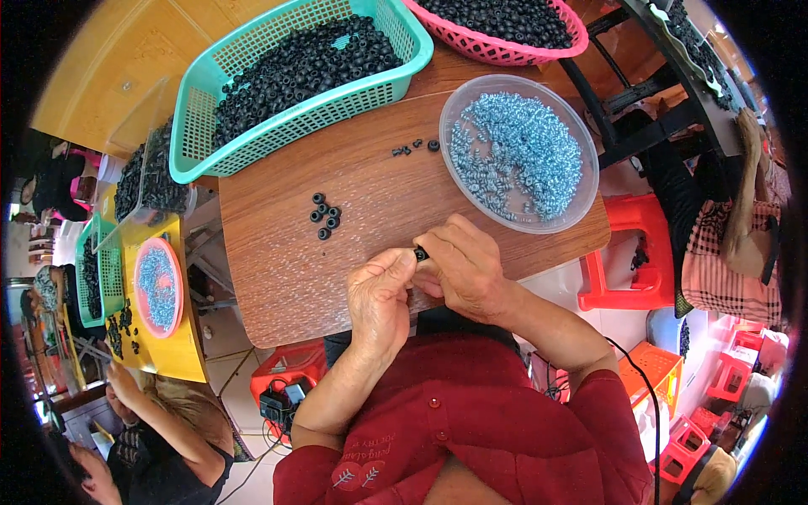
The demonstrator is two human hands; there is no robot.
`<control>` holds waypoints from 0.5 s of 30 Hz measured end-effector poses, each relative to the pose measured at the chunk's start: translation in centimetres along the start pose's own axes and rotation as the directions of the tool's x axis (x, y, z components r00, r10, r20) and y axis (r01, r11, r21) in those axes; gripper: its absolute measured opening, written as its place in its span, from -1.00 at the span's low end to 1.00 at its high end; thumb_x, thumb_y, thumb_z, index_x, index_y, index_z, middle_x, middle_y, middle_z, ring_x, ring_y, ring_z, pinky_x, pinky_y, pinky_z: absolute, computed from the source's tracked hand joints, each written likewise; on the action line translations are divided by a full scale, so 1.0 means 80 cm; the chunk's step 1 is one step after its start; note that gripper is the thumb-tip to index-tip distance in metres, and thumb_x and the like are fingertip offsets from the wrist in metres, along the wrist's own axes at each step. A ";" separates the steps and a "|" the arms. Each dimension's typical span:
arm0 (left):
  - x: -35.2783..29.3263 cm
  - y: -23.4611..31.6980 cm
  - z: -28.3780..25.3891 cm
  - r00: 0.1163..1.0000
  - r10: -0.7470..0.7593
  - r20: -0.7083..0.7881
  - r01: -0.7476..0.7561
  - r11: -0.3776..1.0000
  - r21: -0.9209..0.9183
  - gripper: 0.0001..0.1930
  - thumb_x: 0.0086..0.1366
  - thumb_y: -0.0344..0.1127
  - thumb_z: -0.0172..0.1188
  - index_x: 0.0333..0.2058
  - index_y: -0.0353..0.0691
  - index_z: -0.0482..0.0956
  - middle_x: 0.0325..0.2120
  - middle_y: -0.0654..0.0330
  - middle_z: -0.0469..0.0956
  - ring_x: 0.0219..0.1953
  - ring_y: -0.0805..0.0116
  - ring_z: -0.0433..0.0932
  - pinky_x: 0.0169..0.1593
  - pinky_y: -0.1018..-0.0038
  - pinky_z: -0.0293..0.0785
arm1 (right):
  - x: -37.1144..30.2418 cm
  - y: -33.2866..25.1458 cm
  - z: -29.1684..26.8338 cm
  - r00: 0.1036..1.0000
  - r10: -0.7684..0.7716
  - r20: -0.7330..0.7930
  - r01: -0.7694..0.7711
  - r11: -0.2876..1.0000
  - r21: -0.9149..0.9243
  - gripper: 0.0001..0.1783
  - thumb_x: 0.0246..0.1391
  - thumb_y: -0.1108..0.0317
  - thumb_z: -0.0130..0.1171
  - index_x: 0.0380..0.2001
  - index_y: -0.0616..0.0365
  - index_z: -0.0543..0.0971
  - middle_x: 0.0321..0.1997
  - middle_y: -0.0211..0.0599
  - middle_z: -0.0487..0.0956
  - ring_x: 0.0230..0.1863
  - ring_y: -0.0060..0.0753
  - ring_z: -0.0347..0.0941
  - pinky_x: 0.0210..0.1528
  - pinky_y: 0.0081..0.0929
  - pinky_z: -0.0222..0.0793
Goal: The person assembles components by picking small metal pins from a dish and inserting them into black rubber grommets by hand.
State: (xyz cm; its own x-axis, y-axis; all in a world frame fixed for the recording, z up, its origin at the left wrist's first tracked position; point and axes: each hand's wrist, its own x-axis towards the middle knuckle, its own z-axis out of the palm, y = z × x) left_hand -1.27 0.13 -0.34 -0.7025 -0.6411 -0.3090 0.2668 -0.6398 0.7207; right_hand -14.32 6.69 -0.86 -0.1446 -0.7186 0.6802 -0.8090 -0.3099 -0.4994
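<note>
My left hand (380, 295) and my right hand (468, 271) meet over the table's near edge, fingers closed together. Between their fingertips is a small round black plastic part (420, 253), mostly covered by the fingers. Left of my hands, several like black parts (325, 215) lie loose in a cluster on the brown wooden table (278, 278). Further back lie a few smaller black pieces (406, 151) and one round part (433, 146). Beside my right hand, a clear round tray (450, 181) holds many tiny shiny light-blue pieces (526, 143) that look like coil springs.
A turquoise basket (295, 114) of black parts stands at the back left, a pink basket (505, 52) of them at the back. A yellow table (172, 353) with a pink tray is at left, where a person works. Red stools (627, 290) and another seated person are at right.
</note>
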 end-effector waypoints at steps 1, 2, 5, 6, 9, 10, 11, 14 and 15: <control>0.000 0.000 0.000 1.000 -0.006 -0.006 0.006 1.000 -0.022 -0.74 0.26 -0.30 0.15 -0.31 -0.48 0.54 -0.48 0.06 0.59 -0.50 0.34 0.55 -0.36 0.56 0.42 | 0.000 0.000 0.001 1.000 -0.008 -0.013 0.008 1.000 0.000 -0.60 -0.37 0.46 0.31 -0.35 0.36 0.48 -0.45 -0.13 0.41 -0.42 -0.09 0.34 -0.41 -0.27 0.31; 0.001 0.000 0.000 1.000 -0.006 -0.007 0.006 1.000 -0.022 -0.74 0.26 -0.30 0.15 -0.31 -0.48 0.54 -0.48 0.06 0.59 -0.50 0.34 0.55 -0.36 0.56 0.42 | 0.000 0.001 0.002 1.000 -0.007 -0.013 0.007 1.000 0.000 -0.60 -0.37 0.46 0.31 -0.35 0.36 0.48 -0.45 -0.13 0.41 -0.42 -0.09 0.34 -0.41 -0.27 0.31; 0.002 0.002 0.000 1.000 -0.021 0.021 0.021 1.000 0.002 -0.76 0.28 -0.30 0.13 -0.33 -0.44 0.54 -0.44 0.09 0.59 -0.42 0.35 0.54 -0.29 0.49 0.45 | -0.002 0.003 0.003 0.999 -0.026 -0.040 0.024 0.999 -0.044 -0.62 -0.36 0.46 0.28 -0.36 0.37 0.48 -0.46 -0.13 0.40 -0.43 -0.11 0.34 -0.41 -0.27 0.30; 0.001 0.003 0.001 0.999 -0.038 0.008 0.038 0.999 -0.006 -0.75 0.28 -0.29 0.14 -0.33 -0.44 0.54 -0.44 0.10 0.59 -0.41 0.36 0.54 -0.29 0.51 0.44 | -0.003 0.005 0.003 0.997 -0.063 -0.041 0.061 0.997 -0.036 -0.58 -0.41 0.50 0.30 -0.34 0.40 0.48 -0.45 -0.11 0.43 -0.46 -0.12 0.35 -0.47 -0.31 0.29; 0.000 -0.006 -0.008 0.999 -0.048 -0.017 0.048 0.999 -0.001 -0.75 0.27 -0.28 0.15 -0.34 -0.43 0.55 -0.44 0.12 0.59 -0.41 0.39 0.54 -0.28 0.54 0.42 | -0.005 0.004 0.001 0.995 -0.098 -0.018 0.097 0.995 -0.033 -0.57 -0.42 0.49 0.27 -0.33 0.42 0.48 -0.45 -0.12 0.42 -0.47 -0.13 0.34 -0.48 -0.32 0.28; 0.002 -0.006 -0.009 0.999 -0.041 -0.022 0.042 0.999 0.011 -0.75 0.27 -0.29 0.15 -0.34 -0.43 0.55 -0.44 0.12 0.59 -0.41 0.40 0.54 -0.28 0.54 0.42 | -0.004 0.005 -0.001 0.995 -0.097 0.005 0.098 0.994 -0.044 -0.60 -0.38 0.44 0.23 -0.34 0.40 0.47 -0.46 -0.14 0.39 -0.44 -0.14 0.33 -0.43 -0.29 0.28; 0.000 -0.005 -0.007 0.999 -0.038 -0.017 0.038 0.999 0.014 -0.75 0.27 -0.29 0.15 -0.34 -0.43 0.55 -0.44 0.12 0.59 -0.41 0.40 0.54 -0.28 0.54 0.42 | -0.005 0.006 -0.002 0.995 -0.101 0.001 0.101 0.994 -0.048 -0.60 -0.38 0.44 0.23 -0.34 0.40 0.47 -0.46 -0.14 0.39 -0.44 -0.14 0.33 -0.43 -0.29 0.28; -0.004 0.001 0.004 0.998 -0.050 0.029 0.048 0.998 0.048 -0.73 0.27 -0.26 0.16 -0.33 -0.44 0.55 -0.43 0.13 0.59 -0.41 0.42 0.53 -0.29 0.55 0.42 | -0.007 0.009 -0.007 0.988 -0.155 -0.004 0.154 0.986 -0.068 -0.58 -0.38 0.44 0.23 -0.34 0.42 0.47 -0.44 -0.13 0.40 -0.44 -0.14 0.33 -0.43 -0.29 0.28; -0.002 0.002 0.007 0.999 -0.037 0.019 0.034 0.994 0.103 -0.75 0.29 -0.27 0.14 -0.33 -0.42 0.56 -0.46 0.15 0.59 -0.45 0.44 0.52 -0.31 0.56 0.41 | -0.005 0.010 -0.010 0.988 -0.154 0.004 0.154 0.986 -0.058 -0.59 -0.38 0.44 0.23 -0.34 0.42 0.47 -0.44 -0.11 0.40 -0.44 -0.14 0.33 -0.43 -0.28 0.28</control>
State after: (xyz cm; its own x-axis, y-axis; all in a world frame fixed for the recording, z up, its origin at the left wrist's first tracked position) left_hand -1.45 0.37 0.18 -0.7242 -0.6091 -0.3233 0.1729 -0.6142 0.7700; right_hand -15.32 7.24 -1.13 -0.0157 -0.6651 0.7466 -0.8535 -0.3801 -0.3565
